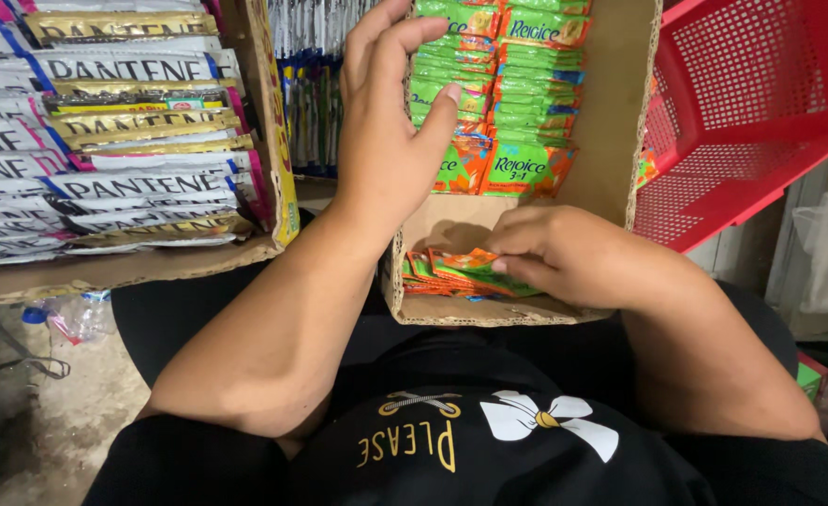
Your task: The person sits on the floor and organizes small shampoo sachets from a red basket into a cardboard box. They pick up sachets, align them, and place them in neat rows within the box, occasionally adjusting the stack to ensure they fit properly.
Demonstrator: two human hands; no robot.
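Partly hidden, right hand [564, 258] fingers pinching orange sachets [451, 274]; left hand [391, 122] fingers spread over cut-off cardboard box [611, 141].

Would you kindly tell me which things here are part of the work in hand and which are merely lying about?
In hand:
- left hand on the cardboard box wall
- right hand on the orange sachets
- green sachets stacked in the same box

Lying about:
- red plastic basket
- box of white and gold sachets
- plastic bottle on the floor
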